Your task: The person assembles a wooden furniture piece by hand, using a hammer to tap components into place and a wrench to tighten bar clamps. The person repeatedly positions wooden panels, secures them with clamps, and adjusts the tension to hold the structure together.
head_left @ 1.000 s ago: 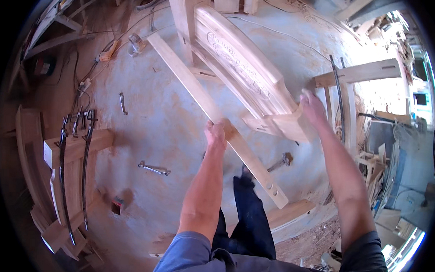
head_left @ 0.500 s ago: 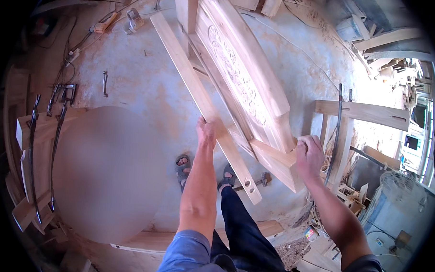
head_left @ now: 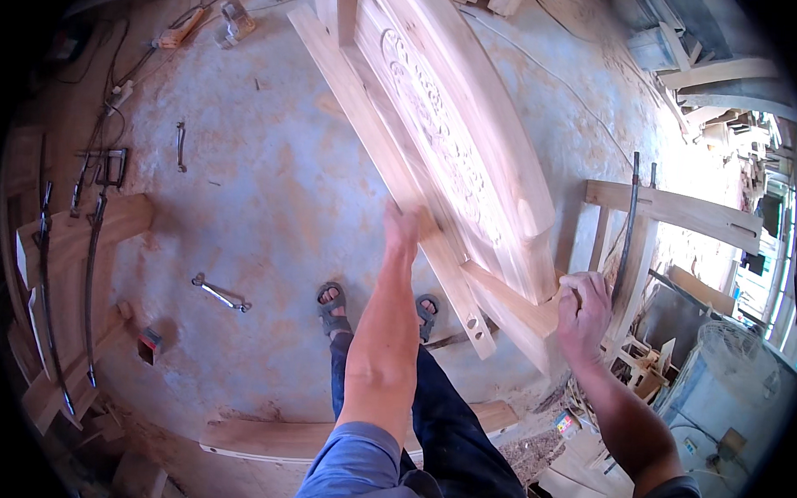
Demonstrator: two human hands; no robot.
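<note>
A long pale wooden rail (head_left: 347,93) with two holes near its close end runs slantwise before me. My left hand (head_left: 403,225) is closed around its edge, partway along. Just to the right, almost against the rail, leans a large wooden frame (head_left: 499,138) with a carved scroll panel (head_left: 434,118) and a thick post (head_left: 336,14) at its far end. At the frame's near right corner my right hand (head_left: 583,315) is closed, knuckles up, against the end of the wood. Its fingertips are partly hidden.
A double-ended wrench (head_left: 220,293) lies on the floor at left, near a small red-and-black object (head_left: 149,346). Long bar clamps (head_left: 94,282) hold wooden parts at the far left. Power tools (head_left: 237,22) lie behind. Another wooden frame (head_left: 672,206) stands at right.
The rail has shifted right, closing most of the gap to the carved frame, with my left hand on it. My right hand moved slightly right and nearer. A blurred round patch at left is gone.
</note>
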